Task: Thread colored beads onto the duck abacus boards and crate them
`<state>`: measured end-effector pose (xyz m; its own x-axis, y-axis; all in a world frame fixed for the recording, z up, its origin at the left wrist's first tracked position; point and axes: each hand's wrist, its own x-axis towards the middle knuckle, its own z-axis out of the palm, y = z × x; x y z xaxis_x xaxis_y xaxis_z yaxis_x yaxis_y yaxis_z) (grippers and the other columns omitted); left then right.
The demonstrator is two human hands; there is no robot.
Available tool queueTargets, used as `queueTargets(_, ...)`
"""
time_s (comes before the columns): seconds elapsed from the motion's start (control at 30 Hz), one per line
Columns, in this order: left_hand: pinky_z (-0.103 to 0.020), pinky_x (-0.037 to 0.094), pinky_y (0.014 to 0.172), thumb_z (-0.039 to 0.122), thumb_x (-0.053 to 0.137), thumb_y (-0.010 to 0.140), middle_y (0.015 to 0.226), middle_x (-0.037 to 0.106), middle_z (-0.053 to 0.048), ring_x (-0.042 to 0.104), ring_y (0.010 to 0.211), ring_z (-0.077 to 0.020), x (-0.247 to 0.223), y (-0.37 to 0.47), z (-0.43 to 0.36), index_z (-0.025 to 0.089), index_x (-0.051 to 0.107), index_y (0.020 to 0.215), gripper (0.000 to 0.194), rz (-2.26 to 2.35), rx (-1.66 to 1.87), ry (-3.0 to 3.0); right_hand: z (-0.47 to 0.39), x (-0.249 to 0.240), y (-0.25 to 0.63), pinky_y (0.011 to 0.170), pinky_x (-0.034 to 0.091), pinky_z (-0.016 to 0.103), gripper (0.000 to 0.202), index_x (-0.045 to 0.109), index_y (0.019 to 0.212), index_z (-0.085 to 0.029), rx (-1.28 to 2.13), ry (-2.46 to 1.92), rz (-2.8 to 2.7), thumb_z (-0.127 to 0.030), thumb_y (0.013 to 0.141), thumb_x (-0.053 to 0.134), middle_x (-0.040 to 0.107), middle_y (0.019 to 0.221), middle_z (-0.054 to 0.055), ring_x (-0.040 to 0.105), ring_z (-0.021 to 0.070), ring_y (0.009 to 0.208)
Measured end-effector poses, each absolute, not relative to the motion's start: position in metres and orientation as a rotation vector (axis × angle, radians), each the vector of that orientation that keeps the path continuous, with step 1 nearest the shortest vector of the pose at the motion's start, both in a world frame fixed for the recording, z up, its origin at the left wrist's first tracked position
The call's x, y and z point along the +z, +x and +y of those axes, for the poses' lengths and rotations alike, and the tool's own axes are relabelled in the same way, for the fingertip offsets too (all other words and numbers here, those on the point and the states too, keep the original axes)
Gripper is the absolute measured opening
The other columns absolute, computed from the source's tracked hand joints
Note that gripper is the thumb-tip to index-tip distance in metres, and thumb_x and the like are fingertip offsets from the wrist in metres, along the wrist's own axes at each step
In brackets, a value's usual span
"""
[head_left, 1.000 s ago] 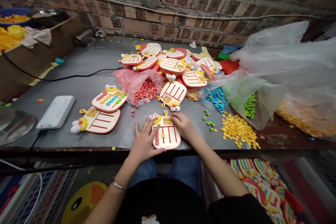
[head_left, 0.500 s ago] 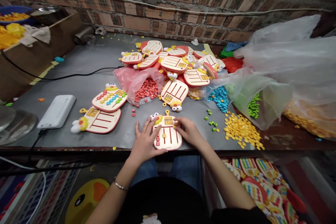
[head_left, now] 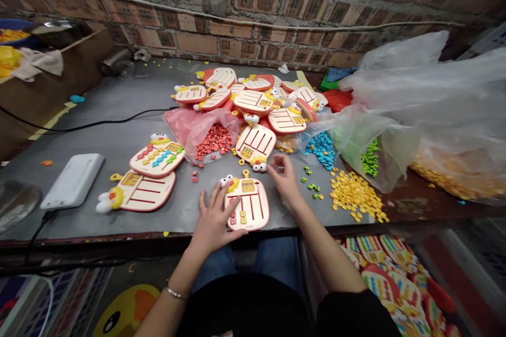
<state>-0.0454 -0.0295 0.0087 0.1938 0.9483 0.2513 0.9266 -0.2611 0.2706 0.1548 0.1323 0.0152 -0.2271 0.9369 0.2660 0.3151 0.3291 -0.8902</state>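
Observation:
A duck-shaped abacus toy (head_left: pixel 249 205) with red slots lies at the table's near edge, a few red and yellow beads at its lower left. My left hand (head_left: pixel 213 218) rests flat on the toy's left side, fingers spread. Just right of the toy's top, my right hand (head_left: pixel 282 174) hovers with its fingers pinched together; whether a bead is between them cannot be told. A pile of the same toys (head_left: pixel 253 97) lies behind. Loose yellow beads (head_left: pixel 356 195) and a few green beads (head_left: pixel 312 187) lie to the right.
A bag of red beads (head_left: pixel 213 139), blue beads (head_left: pixel 322 147) and green beads (head_left: pixel 369 158) sit mid-table, under large plastic bags (head_left: pixel 427 100) at right. Two toys (head_left: pixel 146 179), a white device (head_left: pixel 73 179) and a black cable (head_left: pixel 90 125) are at left. A brick wall (head_left: pixel 253 10) stands behind.
My right hand has lifted off the toy's right side and moved up and right, toward the loose beads. Yellow beads now sit on the toy next to the red ones. The view shifted slightly.

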Motion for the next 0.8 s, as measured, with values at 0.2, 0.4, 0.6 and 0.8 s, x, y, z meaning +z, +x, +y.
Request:
queueTargets(0.2,-0.061,0.018,0.110,0.051,0.062,0.081,0.150,0.036,-0.016,0.028,0.139,-0.0355,0.005,-0.047,-0.034,0.026,0.061,0.121,0.047,1.732,0.648,2.553,0.187,0.005,0.144,0.065,0.049,0.029,0.067,0.047,0.136,-0.021,0.969,-1.228,-1.888,-0.026,0.072,0.066,0.062,0.109,0.008,0.055,0.0150,0.072)
queueTargets(0.4,-0.051,0.028,0.108,0.043,0.059,0.085,0.143,0.047,-0.013,0.039,0.133,-0.0304,0.000,-0.048,-0.034,0.024,0.061,0.120,0.039,1.681,0.707,2.645,0.168,0.039,0.167,0.066,0.053,0.030,0.045,0.061,0.114,-0.021,1.001,-1.091,-1.724,-0.030,0.071,0.066,0.064,0.100,0.005,0.059,0.0161,0.074)
queueTargets(0.6,-0.048,0.033,0.104,0.041,0.060,0.085,0.140,0.051,-0.012,0.043,0.128,-0.0308,-0.003,-0.048,-0.034,0.024,0.059,0.123,0.042,1.665,0.763,2.610,0.224,0.078,0.211,0.053,0.050,0.025,0.055,0.052,0.122,-0.021,0.903,-1.113,-1.362,-0.038,0.072,0.067,0.062,0.089,0.005,0.058,0.0155,0.067)
queueTargets(0.8,-0.051,0.035,0.100,0.045,0.062,0.084,0.141,0.049,-0.015,0.041,0.127,-0.0339,-0.001,-0.049,-0.033,0.021,0.061,0.119,0.043,1.659,0.773,2.574,0.266,0.084,0.217,0.073,0.053,0.040,0.056,0.052,0.127,-0.017,0.543,-1.403,-1.562,-0.037,0.076,0.064,0.057,0.095,0.008,0.059,0.0222,0.082)
